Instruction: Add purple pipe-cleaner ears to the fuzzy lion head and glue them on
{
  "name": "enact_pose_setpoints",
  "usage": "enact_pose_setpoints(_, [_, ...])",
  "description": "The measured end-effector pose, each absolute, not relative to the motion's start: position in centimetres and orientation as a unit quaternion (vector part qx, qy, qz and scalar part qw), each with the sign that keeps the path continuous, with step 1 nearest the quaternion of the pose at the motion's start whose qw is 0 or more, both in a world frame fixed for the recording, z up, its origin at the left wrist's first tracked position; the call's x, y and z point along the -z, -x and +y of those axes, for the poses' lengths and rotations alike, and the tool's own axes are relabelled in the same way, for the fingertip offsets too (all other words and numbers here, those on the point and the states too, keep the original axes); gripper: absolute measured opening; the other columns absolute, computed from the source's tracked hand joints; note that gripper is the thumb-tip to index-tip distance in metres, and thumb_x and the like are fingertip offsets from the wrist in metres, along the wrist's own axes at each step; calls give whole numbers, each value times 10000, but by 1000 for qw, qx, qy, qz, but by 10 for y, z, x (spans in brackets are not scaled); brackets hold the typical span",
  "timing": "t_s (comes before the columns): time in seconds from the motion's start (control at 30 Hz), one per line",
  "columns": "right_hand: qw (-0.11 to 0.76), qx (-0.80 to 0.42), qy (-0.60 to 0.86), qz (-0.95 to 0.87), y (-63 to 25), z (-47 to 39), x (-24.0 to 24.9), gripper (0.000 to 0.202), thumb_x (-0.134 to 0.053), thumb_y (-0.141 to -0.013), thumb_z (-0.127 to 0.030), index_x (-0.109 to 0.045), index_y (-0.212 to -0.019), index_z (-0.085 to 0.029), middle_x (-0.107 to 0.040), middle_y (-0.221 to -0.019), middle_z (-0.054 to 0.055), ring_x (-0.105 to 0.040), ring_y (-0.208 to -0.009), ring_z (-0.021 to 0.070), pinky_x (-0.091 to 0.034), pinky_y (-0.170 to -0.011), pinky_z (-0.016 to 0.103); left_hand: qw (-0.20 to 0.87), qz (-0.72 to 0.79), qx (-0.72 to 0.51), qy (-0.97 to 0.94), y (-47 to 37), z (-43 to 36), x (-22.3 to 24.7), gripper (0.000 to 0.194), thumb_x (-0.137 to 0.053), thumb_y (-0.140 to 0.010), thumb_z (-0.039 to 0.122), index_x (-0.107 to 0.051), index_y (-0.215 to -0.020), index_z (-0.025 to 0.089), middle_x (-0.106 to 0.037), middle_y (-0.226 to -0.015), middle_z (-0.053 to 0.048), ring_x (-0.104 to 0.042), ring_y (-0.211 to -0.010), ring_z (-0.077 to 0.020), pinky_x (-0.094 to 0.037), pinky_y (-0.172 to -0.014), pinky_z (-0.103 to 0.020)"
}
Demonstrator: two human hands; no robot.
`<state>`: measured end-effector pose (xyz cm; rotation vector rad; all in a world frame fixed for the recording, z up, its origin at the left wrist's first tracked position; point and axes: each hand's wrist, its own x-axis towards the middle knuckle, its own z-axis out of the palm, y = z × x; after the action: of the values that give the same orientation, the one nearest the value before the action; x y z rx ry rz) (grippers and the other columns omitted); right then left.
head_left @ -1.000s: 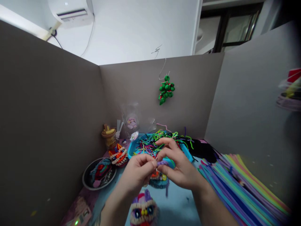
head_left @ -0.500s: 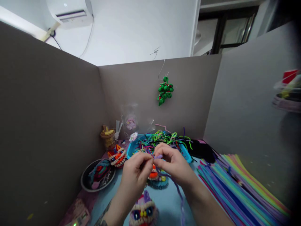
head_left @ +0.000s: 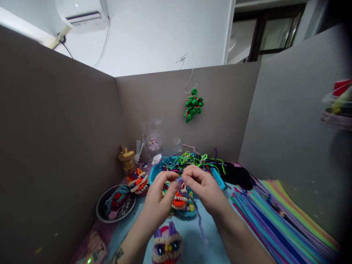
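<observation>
A fuzzy purple pipe cleaner is held up between my hands, its long end dangling over the table. My right hand pinches its bent upper part between thumb and forefinger. The thumb and forefinger tips of my left hand are curled at the same bent part, partly blurred. Below the hands, an owl-like pipe-cleaner figure with purple ears and dark blue eyes stands on the table. Behind the fingers, an orange-mouthed figure and a teal fuzzy piece are partly hidden.
A blue tray heaped with pipe-cleaner scraps stands behind the hands. Bundled coloured pipe cleaners lie at right. To the left are a dark bowl, an orange and cream figure and a lidded cup. Grey partitions enclose the table.
My fingers have shifted along the purple pipe cleaner. The left thumb and forefinger look wider apart than before, and the dangling end has swung left.
</observation>
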<state>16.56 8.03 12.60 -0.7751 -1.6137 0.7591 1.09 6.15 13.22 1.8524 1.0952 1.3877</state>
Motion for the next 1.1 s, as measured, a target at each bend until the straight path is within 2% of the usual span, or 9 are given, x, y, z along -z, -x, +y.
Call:
enact_pose_setpoints(0.07, [571,-328,329,-676,-165,81,-125,263,-567,-856,-333,-551,-637,-188,-532,-752,18,-531,-735,160,-439,-678,281,297,410,-518,-689,-12,63,-130,157,-588,-822,257,-661,-938,180,-666,-971,-66,-586,-931,-205,-432,-806,-281])
enact_pose_setpoints(0.1, [576,-327,328,-674,-164,82,-125,260,-566,-856,-328,-550,-637,-188,-533,-753,19,-532,-738,161,-440,-682,282,313,412,-514,-684,-12,64,-130,145,-598,-813,258,-661,-913,173,-667,-941,-62,-590,-904,-201,-436,-795,-280])
enact_pose_setpoints(0.27, [604,-276,337,-667,-160,81,-122,221,-559,-856,-272,-562,-653,-186,-551,-779,28,-542,-760,170,-441,-686,284,473,398,-507,-600,-16,65,-127,181,-672,-747,325,-632,-752,148,-618,-674,-2,-539,-618,-124,-415,-586,-221])
enact_pose_setpoints(0.47, [641,-116,323,-687,-154,74,-119,145,-537,-872,-152,-585,-741,-194,-551,-846,35,-553,-813,168,-453,-724,292,603,352,-507,-505,-16,60,-130,276,-758,-668,362,-600,-680,137,-563,-535,33,-426,-464,-56,-322,-461,-168])
enact_pose_setpoints(0.63, [633,30,255,-730,-159,74,-114,116,-547,-871,-94,-604,-879,-194,-541,-911,41,-541,-864,170,-458,-774,310,688,321,-465,-455,-9,58,-131,272,-776,-650,314,-564,-668,145,-570,-551,21,-437,-439,-50,-286,-424,-160])
enact_pose_setpoints(0.77, [623,63,222,-747,-164,76,-112,149,-552,-863,-71,-604,-940,-188,-534,-929,51,-526,-879,180,-457,-779,326,709,302,-442,-458,-6,60,-130,295,-783,-650,334,-563,-663,138,-561,-553,11,-424,-432,-48,-266,-417,-168])
enact_pose_setpoints(0.93, [589,76,197,-780,-169,76,-115,203,-541,-855,-43,-609,-993,-176,-545,-939,62,-515,-895,193,-455,-792,350,689,318,-447,-474,-5,61,-130,370,-739,-695,458,-562,-672,134,-519,-536,24,-372,-419,-43,-236,-408,-178])
enact_pose_setpoints(1.1, [566,110,186,-796,-171,75,-116,267,-552,-833,-2,-604,-1040,-163,-553,-953,77,-508,-920,208,-450,-817,372,673,336,-461,-471,-7,60,-132,351,-749,-673,413,-534,-634,138,-502,-521,37,-358,-438,-38,-230,-421,-168])
